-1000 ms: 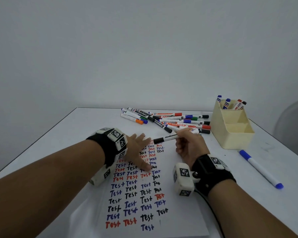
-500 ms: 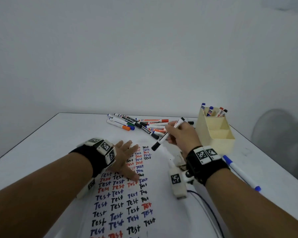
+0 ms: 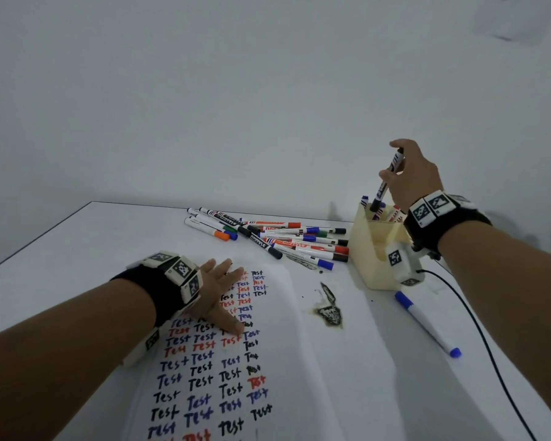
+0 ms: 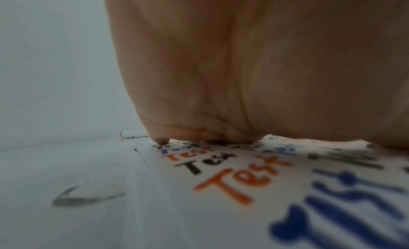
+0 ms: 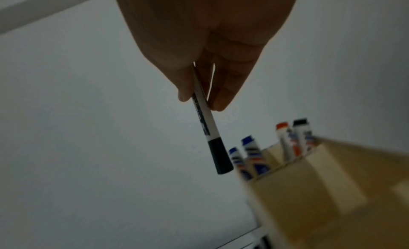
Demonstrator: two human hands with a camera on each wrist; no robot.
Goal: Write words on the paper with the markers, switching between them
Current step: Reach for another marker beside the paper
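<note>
The paper (image 3: 204,361), filled with rows of "Test", lay nearest on the tabletop (image 3: 77,249), and the left hand (image 3: 217,294) rested flat on it with fingers spread, probably to keep it from sliding. Farther off, the right hand (image 3: 407,173) pinched a capped black marker (image 3: 386,181), cap down, above the beige holder (image 3: 379,249), seemingly to swap it.
</note>
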